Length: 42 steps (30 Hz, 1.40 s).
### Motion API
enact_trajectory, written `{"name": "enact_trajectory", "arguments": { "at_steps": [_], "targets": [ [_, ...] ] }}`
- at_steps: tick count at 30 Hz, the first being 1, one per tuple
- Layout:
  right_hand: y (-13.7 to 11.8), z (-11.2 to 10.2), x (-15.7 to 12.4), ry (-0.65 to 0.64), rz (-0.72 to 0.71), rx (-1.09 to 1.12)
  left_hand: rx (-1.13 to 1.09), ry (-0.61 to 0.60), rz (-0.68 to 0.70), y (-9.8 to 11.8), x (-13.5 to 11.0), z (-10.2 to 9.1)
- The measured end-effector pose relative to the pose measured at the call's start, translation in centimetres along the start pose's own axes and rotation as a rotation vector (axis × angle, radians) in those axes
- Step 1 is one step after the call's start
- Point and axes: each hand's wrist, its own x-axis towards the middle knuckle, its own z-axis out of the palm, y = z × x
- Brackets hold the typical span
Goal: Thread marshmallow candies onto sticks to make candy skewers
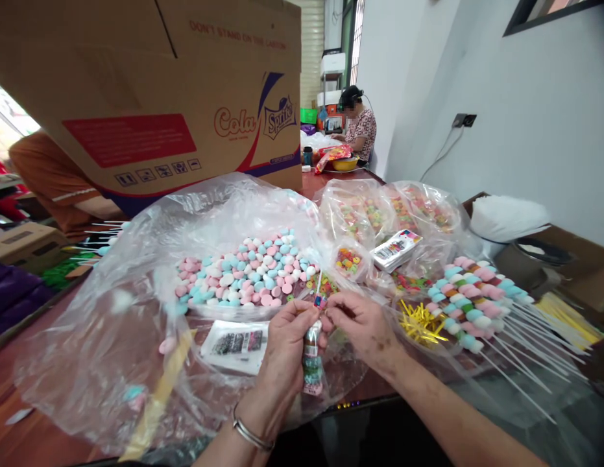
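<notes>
My left hand (290,331) is closed around a marshmallow stick in a clear printed wrapper (312,373), candy end down and white stick up. Thumb and fingers of my right hand (362,324) pinch together at the gathered neck of the wrapper; whatever is between the fingertips is too small to make out. Right of that hand lie gold twist ties (421,324) in a clear bag or dish. Beyond them is a stack of bare marshmallow skewers (470,298) with white sticks. A pile of printed wrappers (236,347) lies beside my left hand.
Loose pink, blue and white marshmallows (248,272) spill across a big clear plastic bag (87,363). A large cardboard carton (150,84) blocks the back left. Bags of ring candies (379,211) and more wrappers (396,250) stand behind. Another person (361,130) sits at the far end.
</notes>
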Motion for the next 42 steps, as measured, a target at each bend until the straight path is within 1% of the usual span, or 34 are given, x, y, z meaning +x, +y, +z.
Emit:
{"name": "enact_trajectory", "arguments": {
  "at_steps": [3,5,7,8,10,12,14,16,17,19,21,22,23,24,25,26,28,29,30,31,32,33,34,35,36,37,39,40,41,42],
  "targets": [
    [-0.1,-0.8,0.2,0.005,-0.428,-0.59,0.162,0.068,0.065,0.2,0.3,0.2],
    [-0.4,-1.3,0.4,-0.034,-0.666,-0.83,0.27,0.062,0.093,0.6,0.7,0.2],
    [-0.7,-1.9,0.8,-0.121,-0.824,-0.929,0.365,-0.016,0.058,1.3,1.1,0.0],
    [-0.9,-2.3,1.0,-0.182,-0.881,-0.936,0.416,-0.088,0.009,1.8,1.4,-0.1],
    [-1.5,-3.1,1.4,-0.315,-0.962,-0.896,0.528,-0.272,-0.132,2.7,1.8,-0.5],
    [-2.2,-3.7,1.8,-0.461,-0.997,-0.812,0.632,-0.47,-0.254,3.6,2.0,-0.9],
    [-3.0,-4.1,2.0,-0.586,-0.971,-0.73,0.687,-0.64,-0.322,4.1,2.1,-1.1],
    [-3.6,-4.3,2.0,-0.668,-0.955,-0.672,0.699,-0.748,-0.371,4.4,2.0,-1.1],
    [-3.7,-4.4,1.8,-0.691,-0.954,-0.666,0.706,-0.779,-0.4,4.6,1.9,-1.0],
    [-3.7,-4.3,1.2,-0.693,-0.972,-0.706,0.749,-0.804,-0.444,4.8,1.7,-0.6],
    [-3.2,-3.9,0.2,-0.625,-0.967,-0.804,0.831,-0.787,-0.436,5.0,1.6,-0.2],
    [-2.9,-3.6,-0.2,-0.569,-0.955,-0.86,0.877,-0.765,-0.402,5.0,1.7,0.0],
    [-2.5,-3.2,-0.6,-0.501,-0.937,-0.916,0.923,-0.732,-0.344,5.0,1.7,0.2],
    [-2.1,-2.8,-0.8,-0.424,-0.908,-0.97,0.969,-0.687,-0.258,4.9,1.8,0.4],
    [-1.7,-2.4,-0.8,-0.34,-0.868,-1.021,1.006,-0.618,-0.133,4.7,1.8,0.6],
    [-1.2,-2.1,-0.7,-0.257,-0.82,-1.063,1.03,-0.523,0.026,4.3,1.8,0.7],
    [-0.4,-1.6,0.4,-0.096,-0.711,-1.082,1.035,-0.288,0.402,3.4,1.5,1.0],
    [-0.2,-1.4,1.1,-0.029,-0.649,-1.043,1.014,-0.179,0.583,2.9,1.2,1.0],
    [0.0,-1.3,1.8,0.033,-0.579,-0.963,0.979,-0.091,0.732,2.3,0.8,1.1],
    [-0.1,-1.3,2.4,0.087,-0.494,-0.845,0.934,-0.04,0.833,1.8,0.3,1.1],
    [-0.3,-1.2,2.9,0.133,-0.394,-0.699,0.884,-0.025,0.869,1.3,-0.2,1.0],
    [-0.7,-1.0,3.1,0.163,-0.286,-0.539,0.822,-0.025,0.838,0.8,-0.6,1.0],
    [-1.2,-0.8,3.1,0.172,-0.183,-0.385,0.745,-0.038,0.743,0.5,-0.9,0.9],
    [-1.8,-0.5,2.9,0.165,-0.103,-0.253,0.652,-0.047,0.6,0.5,-1.0,0.9],
    [-2.4,-0.2,2.4,0.142,-0.054,-0.154,0.532,-0.04,0.445,0.6,-1.0,0.8],
    [-2.9,0.2,1.9,0.108,-0.035,-0.091,0.393,-0.04,0.31,1.0,-0.8,0.8],
    [-3.6,0.8,1.0,0.026,-0.027,-0.038,0.075,-0.057,0.147,2.6,-0.2,0.6],
    [-3.6,1.0,0.7,-0.014,-0.008,-0.024,-0.033,-0.12,0.131,3.5,0.1,0.4],
    [-3.6,1.0,0.6,-0.042,0.026,-0.009,-0.095,-0.176,0.172,4.4,0.2,0.0],
    [-3.4,0.9,0.6,-0.051,0.064,0.004,-0.095,-0.237,0.206,5.2,0.3,-0.4]
  ]
}}
